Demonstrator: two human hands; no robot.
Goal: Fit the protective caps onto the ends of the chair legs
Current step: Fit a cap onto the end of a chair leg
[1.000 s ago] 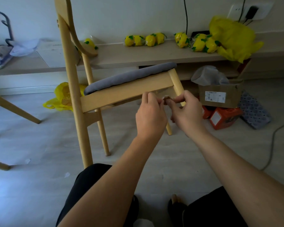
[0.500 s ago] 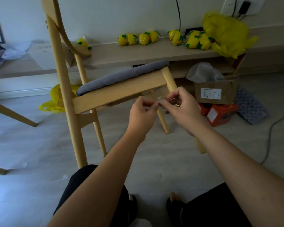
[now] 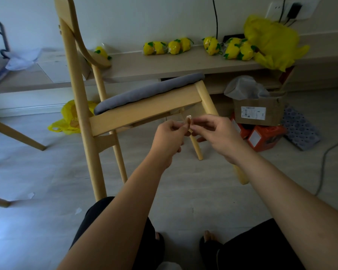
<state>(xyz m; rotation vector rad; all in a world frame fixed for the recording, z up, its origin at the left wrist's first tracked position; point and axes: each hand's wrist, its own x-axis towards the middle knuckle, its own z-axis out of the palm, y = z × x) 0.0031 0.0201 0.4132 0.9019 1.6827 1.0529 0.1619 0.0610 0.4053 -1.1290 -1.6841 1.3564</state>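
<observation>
A light wooden chair (image 3: pixel 144 112) with a grey seat cushion (image 3: pixel 148 90) stands on the floor in front of me. Its four legs rest on the floor; the front right leg (image 3: pixel 242 176) is partly hidden behind my right forearm. My left hand (image 3: pixel 169 135) and my right hand (image 3: pixel 217 131) meet in front of the seat rail. Together their fingertips pinch a small clear protective cap (image 3: pixel 189 118), held up in the air. The cap touches no chair leg.
A low wooden bench (image 3: pixel 164 65) along the wall carries several yellow lemon-shaped packs and a yellow bag (image 3: pixel 271 39). A cardboard box (image 3: pixel 258 110) sits on orange boxes (image 3: pixel 265 135) to the right. A cable (image 3: pixel 328 158) trails over the floor. Another chair's legs (image 3: pixel 14 133) show at left.
My hands have drawn slightly apart and lowered a little from the seat rail, and the small cap now shows clearly between the fingertips. The chair has not moved.
</observation>
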